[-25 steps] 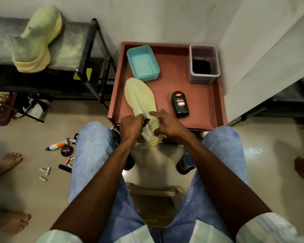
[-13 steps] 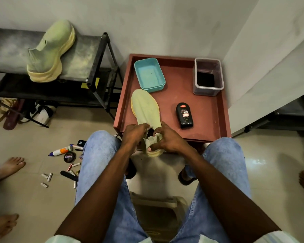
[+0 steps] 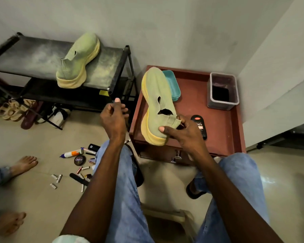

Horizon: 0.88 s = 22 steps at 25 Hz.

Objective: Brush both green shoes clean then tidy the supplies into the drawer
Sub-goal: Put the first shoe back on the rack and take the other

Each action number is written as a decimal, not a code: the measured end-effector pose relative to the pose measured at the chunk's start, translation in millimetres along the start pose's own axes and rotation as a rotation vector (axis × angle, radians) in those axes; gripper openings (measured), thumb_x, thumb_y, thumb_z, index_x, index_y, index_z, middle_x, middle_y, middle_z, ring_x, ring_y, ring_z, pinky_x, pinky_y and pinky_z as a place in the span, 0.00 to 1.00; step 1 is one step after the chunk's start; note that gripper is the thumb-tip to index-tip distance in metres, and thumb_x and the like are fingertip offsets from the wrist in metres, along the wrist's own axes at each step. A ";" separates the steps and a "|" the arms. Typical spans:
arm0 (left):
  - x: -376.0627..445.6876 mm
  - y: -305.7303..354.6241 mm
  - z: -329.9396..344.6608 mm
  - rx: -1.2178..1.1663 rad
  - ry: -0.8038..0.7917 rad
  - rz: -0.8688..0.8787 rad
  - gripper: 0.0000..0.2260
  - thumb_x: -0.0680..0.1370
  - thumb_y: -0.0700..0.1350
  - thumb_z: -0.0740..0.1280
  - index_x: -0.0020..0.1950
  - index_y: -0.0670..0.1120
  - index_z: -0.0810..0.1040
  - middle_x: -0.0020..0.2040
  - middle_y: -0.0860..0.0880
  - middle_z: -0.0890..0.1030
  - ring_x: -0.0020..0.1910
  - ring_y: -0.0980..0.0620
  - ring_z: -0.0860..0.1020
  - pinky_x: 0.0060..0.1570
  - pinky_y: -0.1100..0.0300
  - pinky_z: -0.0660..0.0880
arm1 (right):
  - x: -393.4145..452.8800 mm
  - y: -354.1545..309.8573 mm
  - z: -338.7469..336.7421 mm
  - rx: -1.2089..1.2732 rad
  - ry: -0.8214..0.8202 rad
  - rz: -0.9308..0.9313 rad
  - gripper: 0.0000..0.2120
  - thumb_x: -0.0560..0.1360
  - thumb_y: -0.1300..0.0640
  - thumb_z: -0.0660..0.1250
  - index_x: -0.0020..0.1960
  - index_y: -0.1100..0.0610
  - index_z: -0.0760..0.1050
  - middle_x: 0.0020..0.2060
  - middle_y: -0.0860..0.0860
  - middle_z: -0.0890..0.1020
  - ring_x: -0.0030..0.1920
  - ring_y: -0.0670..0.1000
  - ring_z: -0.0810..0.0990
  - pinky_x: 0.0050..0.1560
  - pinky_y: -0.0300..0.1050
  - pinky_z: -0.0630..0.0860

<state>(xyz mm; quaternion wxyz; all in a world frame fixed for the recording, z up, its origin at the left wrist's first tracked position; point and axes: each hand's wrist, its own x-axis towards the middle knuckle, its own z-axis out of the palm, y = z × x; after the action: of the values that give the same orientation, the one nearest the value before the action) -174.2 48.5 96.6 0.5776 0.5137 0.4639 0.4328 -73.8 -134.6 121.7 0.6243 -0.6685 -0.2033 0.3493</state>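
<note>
While the right hand [image 3: 181, 130] pinches the green shoe's [image 3: 156, 102] heel, left-hand fingers [image 3: 120, 109] curl on nothing visible.

A single wide-angle view from the person's head looks forward and steeply down, close over both forearms and knees. The red desk [image 3: 223, 130] sits at one o'clock, a black shoe rack [image 3: 111, 67] at eleven, the floor [image 3: 42, 204] at eight.
</note>
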 end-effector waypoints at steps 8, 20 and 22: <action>83.5 29.3 -31.0 -0.044 0.326 -0.004 0.12 0.80 0.45 0.65 0.36 0.48 0.73 0.34 0.51 0.78 0.33 0.57 0.77 0.36 0.57 0.78 | 105.4 -68.4 116.0 -0.219 0.166 -0.210 0.16 0.66 0.52 0.78 0.48 0.59 0.80 0.43 0.52 0.84 0.41 0.50 0.81 0.41 0.41 0.78; 138.7 35.2 -80.4 0.129 0.441 0.055 0.08 0.75 0.47 0.65 0.39 0.45 0.76 0.37 0.47 0.80 0.37 0.49 0.79 0.45 0.45 0.80 | 187.3 -66.4 236.2 -0.768 0.130 -0.233 0.21 0.70 0.45 0.72 0.57 0.56 0.78 0.55 0.56 0.79 0.54 0.60 0.79 0.43 0.45 0.69; 141.3 36.3 -80.7 0.146 0.448 0.073 0.08 0.76 0.47 0.64 0.41 0.44 0.77 0.39 0.46 0.81 0.38 0.47 0.80 0.45 0.46 0.80 | 190.3 -68.0 237.2 -0.788 0.110 -0.230 0.22 0.70 0.44 0.72 0.58 0.55 0.77 0.55 0.55 0.79 0.55 0.59 0.79 0.44 0.45 0.68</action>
<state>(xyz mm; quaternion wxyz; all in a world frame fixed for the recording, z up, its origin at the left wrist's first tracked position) -226.6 205.5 116.5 0.4055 0.4618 0.5917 0.5217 -105.5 173.9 153.1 0.3656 -0.8469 -0.3613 0.1363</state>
